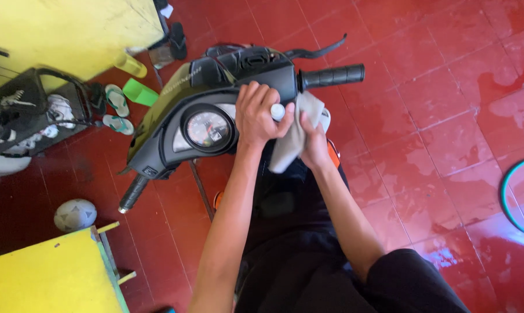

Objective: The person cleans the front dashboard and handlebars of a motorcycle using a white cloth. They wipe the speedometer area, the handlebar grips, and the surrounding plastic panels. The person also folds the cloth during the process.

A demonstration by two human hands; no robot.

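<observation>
The person stands over a scooter's handlebar (215, 110), looking straight down at it. The left hand (260, 116) is wrapped tight around a small bottle with a white cap (278, 111), the cap poking out between thumb and fingers, just to the right of the round speedometer (208, 128). The right hand (314, 145) is clamped on a grey cloth (291, 142), pressing it against the handlebar housing just below the right grip (331, 76). Bottle and cloth are nearly touching, near the middle of the handlebar. The left grip (133, 193) points down toward the red tiled floor (435, 104), which shines wet in patches. On the floor to the left lie green sandals (117, 99), a worn ball (75, 215) and a black crate (33, 110), with yellow boards (47, 275) at the corners.
</observation>
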